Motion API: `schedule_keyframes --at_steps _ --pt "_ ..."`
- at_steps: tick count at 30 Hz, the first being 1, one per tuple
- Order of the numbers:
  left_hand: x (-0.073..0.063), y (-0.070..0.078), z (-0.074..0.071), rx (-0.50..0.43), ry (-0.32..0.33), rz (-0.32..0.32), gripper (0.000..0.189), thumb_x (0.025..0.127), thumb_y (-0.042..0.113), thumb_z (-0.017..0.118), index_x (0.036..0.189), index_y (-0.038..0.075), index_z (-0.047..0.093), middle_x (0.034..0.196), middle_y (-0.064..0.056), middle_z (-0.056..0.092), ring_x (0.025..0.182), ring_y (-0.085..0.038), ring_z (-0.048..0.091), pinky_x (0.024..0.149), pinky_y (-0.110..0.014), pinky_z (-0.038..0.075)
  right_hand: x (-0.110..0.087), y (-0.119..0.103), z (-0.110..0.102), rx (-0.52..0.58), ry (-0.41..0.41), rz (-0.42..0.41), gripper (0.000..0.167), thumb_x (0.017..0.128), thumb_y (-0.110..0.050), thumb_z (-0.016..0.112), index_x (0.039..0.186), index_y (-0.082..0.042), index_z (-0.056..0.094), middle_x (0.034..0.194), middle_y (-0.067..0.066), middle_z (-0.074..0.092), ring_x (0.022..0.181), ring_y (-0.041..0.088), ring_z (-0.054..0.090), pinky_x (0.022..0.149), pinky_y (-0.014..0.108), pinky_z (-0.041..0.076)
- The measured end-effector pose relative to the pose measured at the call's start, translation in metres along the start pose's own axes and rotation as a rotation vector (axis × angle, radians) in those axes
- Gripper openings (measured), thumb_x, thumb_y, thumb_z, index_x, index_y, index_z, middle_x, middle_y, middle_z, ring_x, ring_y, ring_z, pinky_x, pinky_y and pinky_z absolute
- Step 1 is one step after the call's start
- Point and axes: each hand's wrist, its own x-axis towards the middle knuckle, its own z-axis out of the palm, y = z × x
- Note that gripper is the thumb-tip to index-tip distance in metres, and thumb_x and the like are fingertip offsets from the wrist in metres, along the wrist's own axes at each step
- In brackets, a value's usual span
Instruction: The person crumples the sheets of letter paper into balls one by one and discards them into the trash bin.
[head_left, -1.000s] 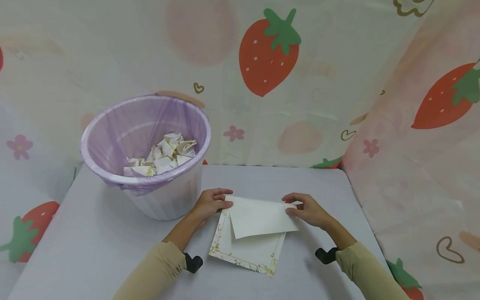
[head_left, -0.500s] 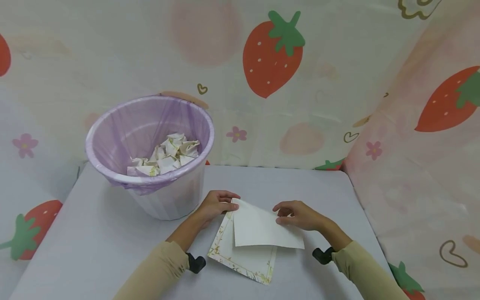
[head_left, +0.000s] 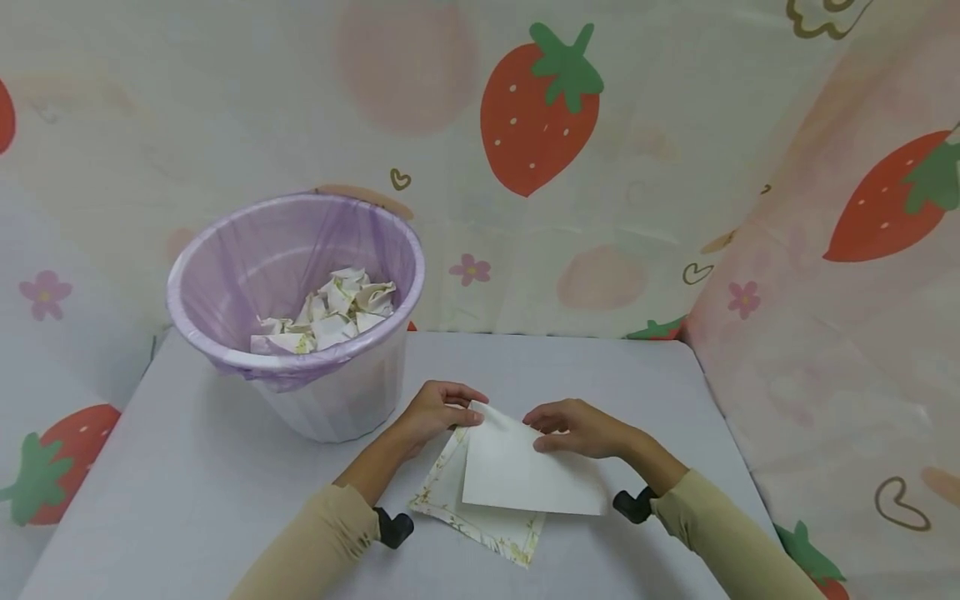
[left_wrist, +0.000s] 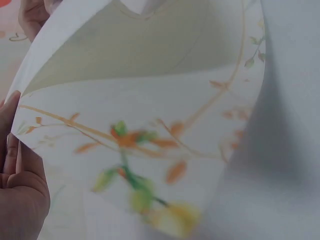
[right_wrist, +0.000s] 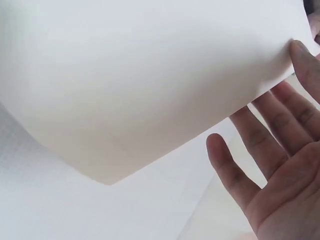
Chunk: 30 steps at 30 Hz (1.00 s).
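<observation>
A sheet of paper (head_left: 521, 471) is folded over on itself at the middle front of the table. Its blank back forms the upper flap, turned at an angle, while a floral border (head_left: 487, 532) shows below. With thumb and fingers my left hand (head_left: 433, 414) pinches the sheet's upper left corner. My right hand (head_left: 583, 429) holds the slanting upper edge, its thumb on the blank side and the other fingers behind. Printed leaves and flowers fill the underside (left_wrist: 140, 115) in the left wrist view. In the right wrist view the right thumb (right_wrist: 302, 65) meets the paper near its edge.
A white bin (head_left: 337, 400) with a purple liner (head_left: 247, 242) stands at the table's back left, close to the left hand. Several crumpled papers (head_left: 333, 312) lie inside it. Strawberry-printed curtains (head_left: 637, 200) rise behind and beside the white table (head_left: 622, 367).
The right hand has moved left and slightly down along the paper's upper edge, toward the left hand. The blank flap has swung downward, and the left hand has shifted slightly right.
</observation>
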Motion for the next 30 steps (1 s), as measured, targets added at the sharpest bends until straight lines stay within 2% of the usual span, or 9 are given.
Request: schedule_keyframes --at_steps 7,13,18,23,30 --pt "-0.001 0.001 0.000 0.020 -0.027 0.007 0.021 0.083 0.008 0.080 0.104 0.007 0.077 0.099 -0.007 0.067 0.087 -0.017 0.063 0.074 -0.029 0.055 0.006 -0.002 0.000 0.025 0.009 -0.011 0.035 0.091 -0.015 0.073 0.123 -0.003 0.066 0.111 0.007 0.072 0.100 0.017 0.069 0.088 0.032 0.055" --pt "-0.003 0.003 0.002 0.033 -0.030 0.027 0.020 0.083 0.006 0.080 0.103 0.006 0.077 0.099 -0.007 0.066 0.088 -0.017 0.061 0.072 -0.028 0.055 0.007 -0.004 0.001 -0.041 0.051 -0.060 0.027 0.090 -0.011 0.074 0.115 -0.002 0.070 0.098 0.005 0.075 0.087 0.011 0.070 0.079 0.026 0.056" --pt "-0.005 0.007 0.004 0.026 -0.031 0.051 0.021 0.084 0.006 0.079 0.104 0.003 0.077 0.098 -0.008 0.067 0.082 -0.015 0.065 0.070 -0.028 0.055 0.008 -0.008 0.002 -0.094 0.097 -0.091 0.021 0.092 -0.006 0.071 0.111 0.000 0.072 0.090 0.002 0.075 0.077 0.007 0.066 0.071 0.024 0.054" --pt "-0.005 0.009 0.006 0.028 -0.020 0.088 0.019 0.085 0.007 0.078 0.103 0.002 0.077 0.095 -0.007 0.069 0.077 -0.015 0.066 0.066 -0.027 0.054 0.008 -0.010 0.001 -0.087 0.130 -0.070 0.020 0.092 -0.001 0.068 0.111 0.001 0.073 0.088 0.003 0.074 0.073 0.007 0.065 0.064 0.023 0.054" --pt "-0.005 0.008 0.008 0.030 -0.006 0.154 0.018 0.084 0.005 0.079 0.101 0.000 0.077 0.095 -0.007 0.070 0.071 -0.013 0.065 0.061 -0.021 0.049 0.009 -0.010 0.001 -0.005 0.156 -0.020 0.020 0.092 0.000 0.067 0.112 0.003 0.072 0.090 0.008 0.074 0.071 0.011 0.066 0.058 0.025 0.055"
